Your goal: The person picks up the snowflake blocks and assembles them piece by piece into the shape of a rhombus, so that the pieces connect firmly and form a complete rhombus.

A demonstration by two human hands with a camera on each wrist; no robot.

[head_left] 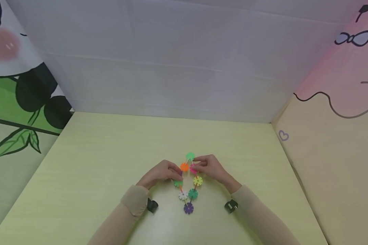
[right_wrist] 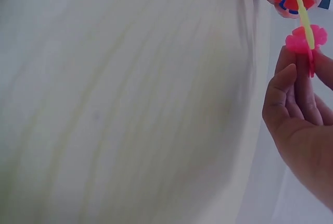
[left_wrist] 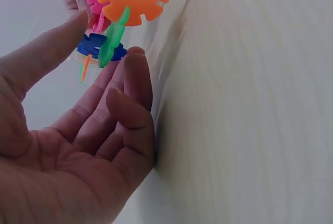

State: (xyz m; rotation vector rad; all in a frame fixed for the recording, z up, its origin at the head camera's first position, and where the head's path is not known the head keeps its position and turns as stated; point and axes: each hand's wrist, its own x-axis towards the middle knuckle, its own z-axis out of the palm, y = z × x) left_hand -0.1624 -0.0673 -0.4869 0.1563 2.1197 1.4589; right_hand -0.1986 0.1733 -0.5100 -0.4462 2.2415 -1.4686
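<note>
Notched plastic interlocking discs are joined in a pointed loop in the head view. A light green disc (head_left: 190,156) tops it and a purple disc (head_left: 188,208) forms the near end. My left hand (head_left: 163,172) is at the loop's left side, beside the orange disc (head_left: 184,167). In the left wrist view, its thumb and fingertips pinch a blue disc (left_wrist: 92,47), next to an edge-on green disc (left_wrist: 112,39). On the other side, my right hand (head_left: 212,166) pinches a pink disc (right_wrist: 307,38); a yellow disc (right_wrist: 306,23) stands edge-on there.
The loop is on a pale wooden table (head_left: 110,143). A grey-white cloth backdrop (head_left: 171,68) rises behind, with printed panels on both sides. More discs in the loop include a yellow disc (head_left: 197,180), a teal disc (head_left: 193,194) and a white disc (head_left: 183,195).
</note>
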